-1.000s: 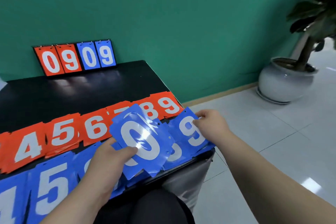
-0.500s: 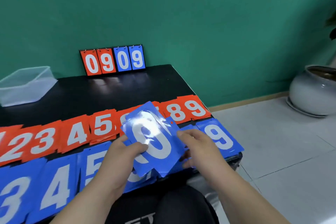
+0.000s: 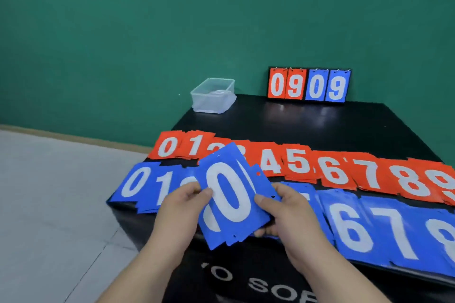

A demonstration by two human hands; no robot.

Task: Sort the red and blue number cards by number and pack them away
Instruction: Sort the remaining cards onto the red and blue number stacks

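A small stack of blue cards [image 3: 231, 199] with a white 0 on top is held tilted above the table's near edge. My left hand [image 3: 181, 209] grips its left side, thumb on the face. My right hand [image 3: 286, 214] grips the right side. On the black table [image 3: 307, 123] a row of red card piles [image 3: 298, 162] runs from 0 to 9. A row of blue card piles [image 3: 364, 226] lies in front of it, with the piles around 2 to 5 hidden behind the held stack and my hands.
A clear plastic box [image 3: 213, 95] stands at the table's far left corner. A flip scoreboard [image 3: 309, 85] reading 0909 leans against the green wall at the back. Grey tiled floor [image 3: 54, 204] lies to the left.
The view has swung left, away from the plant pot. My right hand left the blue 9 pile and took hold of the held stack's right side.
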